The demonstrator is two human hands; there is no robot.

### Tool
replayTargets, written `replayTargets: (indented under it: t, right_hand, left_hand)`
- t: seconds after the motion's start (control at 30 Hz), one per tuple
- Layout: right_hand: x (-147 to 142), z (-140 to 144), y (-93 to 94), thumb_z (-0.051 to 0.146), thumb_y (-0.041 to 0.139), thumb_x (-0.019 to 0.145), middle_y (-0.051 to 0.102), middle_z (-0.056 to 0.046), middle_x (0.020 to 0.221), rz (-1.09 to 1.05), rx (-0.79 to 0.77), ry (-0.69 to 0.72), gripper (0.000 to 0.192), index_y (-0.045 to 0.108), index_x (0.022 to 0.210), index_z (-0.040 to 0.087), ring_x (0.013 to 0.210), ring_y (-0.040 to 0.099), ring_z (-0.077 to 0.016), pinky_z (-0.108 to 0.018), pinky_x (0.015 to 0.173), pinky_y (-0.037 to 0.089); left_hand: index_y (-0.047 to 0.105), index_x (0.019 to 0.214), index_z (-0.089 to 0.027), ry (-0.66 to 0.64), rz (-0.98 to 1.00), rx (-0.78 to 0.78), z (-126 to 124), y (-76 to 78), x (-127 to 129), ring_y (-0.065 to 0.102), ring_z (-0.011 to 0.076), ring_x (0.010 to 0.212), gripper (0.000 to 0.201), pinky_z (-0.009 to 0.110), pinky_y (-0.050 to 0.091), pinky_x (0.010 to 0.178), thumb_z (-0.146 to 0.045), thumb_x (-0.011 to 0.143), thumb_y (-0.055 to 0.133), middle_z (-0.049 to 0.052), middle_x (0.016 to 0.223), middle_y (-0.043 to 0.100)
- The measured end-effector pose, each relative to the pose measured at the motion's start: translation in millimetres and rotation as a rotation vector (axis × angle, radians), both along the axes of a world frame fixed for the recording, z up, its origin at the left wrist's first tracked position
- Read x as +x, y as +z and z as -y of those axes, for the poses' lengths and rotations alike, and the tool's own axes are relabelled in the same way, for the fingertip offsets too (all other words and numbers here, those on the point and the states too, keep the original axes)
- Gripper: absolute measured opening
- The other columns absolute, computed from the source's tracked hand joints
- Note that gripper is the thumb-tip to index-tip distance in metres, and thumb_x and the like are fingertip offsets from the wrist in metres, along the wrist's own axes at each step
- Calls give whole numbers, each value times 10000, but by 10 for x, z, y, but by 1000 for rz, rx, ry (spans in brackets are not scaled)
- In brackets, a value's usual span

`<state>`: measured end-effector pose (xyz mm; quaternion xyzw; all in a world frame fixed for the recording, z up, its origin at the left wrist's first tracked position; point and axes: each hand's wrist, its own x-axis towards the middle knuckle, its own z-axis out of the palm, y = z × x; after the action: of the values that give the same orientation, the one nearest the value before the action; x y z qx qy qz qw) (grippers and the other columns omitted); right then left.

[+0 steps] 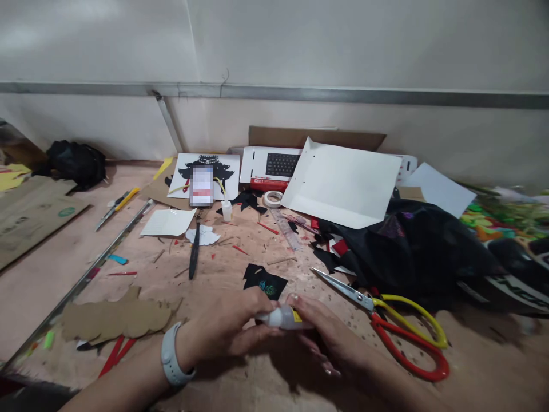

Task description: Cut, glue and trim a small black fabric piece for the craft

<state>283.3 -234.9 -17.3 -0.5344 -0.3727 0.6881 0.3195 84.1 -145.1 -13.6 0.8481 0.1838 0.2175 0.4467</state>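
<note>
Low in the middle of the head view I hold a small translucent bottle (291, 317) with a white cap and a yellow label, lying sideways between my hands. The thumb and fingers of my left hand (242, 320) grip its capped end. My right hand (328, 335) is wrapped round the body and hides its far end. Just beyond my hands, a black cut piece (265, 280) with blue-green marks lies flat on the table. To the right rest large scissors (381, 312) with one yellow and one red handle, blades slightly apart.
A small white bottle (227, 209) stands near a propped phone (201, 186). Behind are a tape roll (273, 198), a keyboard box (257, 163) and a white sheet (343, 182). A black bag (420, 252) lies right; a utility knife (118, 206) and cardboard (115, 315) lie left. Scraps litter the table.
</note>
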Motion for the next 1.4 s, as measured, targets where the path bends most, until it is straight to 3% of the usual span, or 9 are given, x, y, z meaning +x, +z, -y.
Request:
replayTargets:
  t: [0.23,0.33,0.43,0.53,0.63,0.77,1.07,1.27,1.4]
  right_hand:
    - [122,4,-200,334,580,885,690,-95,934,801,1104,-126,342,518,1208,238,783,668,-227,-319,651,535]
    - [127,7,-212,397,501,923,682,-77,866,705,956,-67,254,570,1099,228,702,652,-204,-293,579,511]
    - [77,15,-83,576,369,940,528,28,595,297,388,13,393,543,934,225,425,486,-116,-217,391,398]
    - [43,7,6,649,268,937,374,86,483,58,81,56,497,511,946,215,315,321,-84,-190,310,297]
    - [60,-17,-68,578,458,908,623,-43,792,349,531,-58,438,531,1108,195,660,611,-172,-272,571,513]
    - [98,-33,-214,347,529,921,651,-90,962,705,1066,-75,292,524,1189,230,818,624,-207,-318,691,517]
    - [81,-60,-12,652,326,926,398,62,573,70,136,70,483,501,818,215,419,315,-80,-192,375,268]
    - [80,-24,-255,458,508,913,597,-73,875,712,934,-17,342,545,1155,218,749,571,-196,-319,641,471]
    - [58,-35,-226,481,453,944,577,-36,850,375,652,-13,308,532,1084,218,723,553,-151,-265,618,457]
  left_hand:
    - [483,903,-194,241,63,-834,47,-107,181,522,98,439,366,202,378,445,-547,856,568,-22,628,595]
    - [557,916,-187,247,73,-661,38,-89,123,589,133,555,333,238,450,527,-498,825,632,37,738,656]
    - [671,900,-201,219,59,-302,26,-41,23,622,190,741,241,285,480,683,-385,756,732,79,838,687]
    - [675,902,-203,213,28,-305,22,-29,17,618,176,699,219,275,479,656,-370,769,720,70,836,689]
    - [572,911,-201,285,52,-614,37,-59,112,587,126,532,273,230,454,519,-452,830,640,18,729,659]
    - [493,862,-206,260,47,-830,71,-99,174,535,111,416,341,203,398,422,-529,836,602,-31,576,595]
    - [676,830,-209,163,-38,-369,40,-82,16,593,157,666,198,245,472,624,-383,756,733,45,733,660]
    - [445,812,-217,260,24,-964,110,-103,223,491,89,353,369,181,360,366,-559,834,582,-48,546,582]
    - [520,851,-206,261,1,-713,119,-95,139,562,114,456,302,213,436,450,-493,835,615,-16,602,610]
